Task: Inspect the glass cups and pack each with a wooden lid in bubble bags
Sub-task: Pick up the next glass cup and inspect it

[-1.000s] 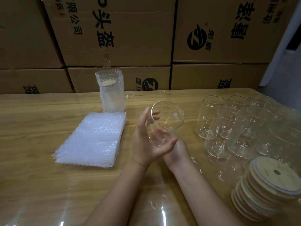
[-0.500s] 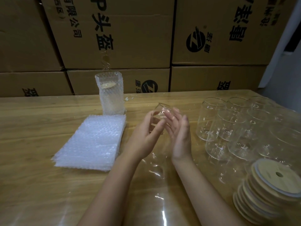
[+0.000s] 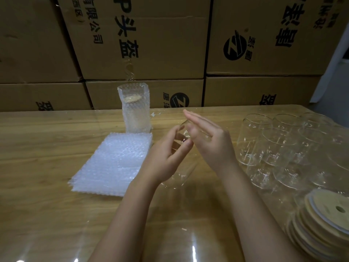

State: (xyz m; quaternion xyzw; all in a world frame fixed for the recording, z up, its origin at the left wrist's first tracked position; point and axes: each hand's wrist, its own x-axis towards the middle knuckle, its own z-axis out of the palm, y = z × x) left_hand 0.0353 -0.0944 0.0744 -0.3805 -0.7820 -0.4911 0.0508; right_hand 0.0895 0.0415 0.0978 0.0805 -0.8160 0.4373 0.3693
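Cup (image 3: 181, 137) between left hand (image 3: 164, 161), right hand (image 3: 212, 141)

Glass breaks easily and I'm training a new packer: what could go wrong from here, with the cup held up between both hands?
The glass cup is off the table: the left hand grips it, the right hand only touches it with straight fingers, so it might slip and fall.
The unpacked cups stand crowded just right of the right hand; a sideways move could knock them.
The lid stack looks staggered and may slide when one is pulled.
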